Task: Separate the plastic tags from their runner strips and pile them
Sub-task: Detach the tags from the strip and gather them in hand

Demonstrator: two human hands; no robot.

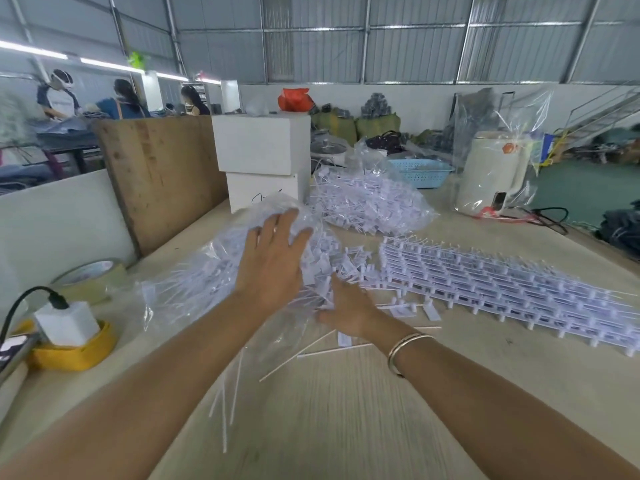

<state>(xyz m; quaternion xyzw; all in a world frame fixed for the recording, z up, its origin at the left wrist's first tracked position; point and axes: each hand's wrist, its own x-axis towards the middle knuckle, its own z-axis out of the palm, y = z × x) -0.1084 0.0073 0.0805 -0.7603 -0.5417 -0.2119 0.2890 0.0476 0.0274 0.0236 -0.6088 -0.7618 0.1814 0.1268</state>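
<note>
The left hand (277, 258) lies flat, fingers straight and spread, pressing on top of a clear plastic bag (194, 282) stuffed with loose white plastic tags, in the middle of the counter (346, 410). The right hand (349, 306), with a bracelet (403, 351) on its wrist, rests just beside it to the right at the edge of the pile of loose tags (329, 261); its fingers reach into the tags and are partly hidden, so whether they are gripping anything cannot be told. To the right, touching the loose pile, a stack of runner strips (502, 285) with tags still attached stretches across the counter. A few bare thin sticks (311, 348) lie on the near side of the hands. Farther off, a second clear bag of tags (370, 202) sits near two stacked white boxes (263, 157). A blue basket (419, 171) and a white appliance wrapped in plastic (488, 174) stand at the far right. At the left are a roll of tape (93, 278) and a yellow tray (76, 351) holding a white charger block (65, 322) with a black cable. Other people work at a far table on the left.
</note>
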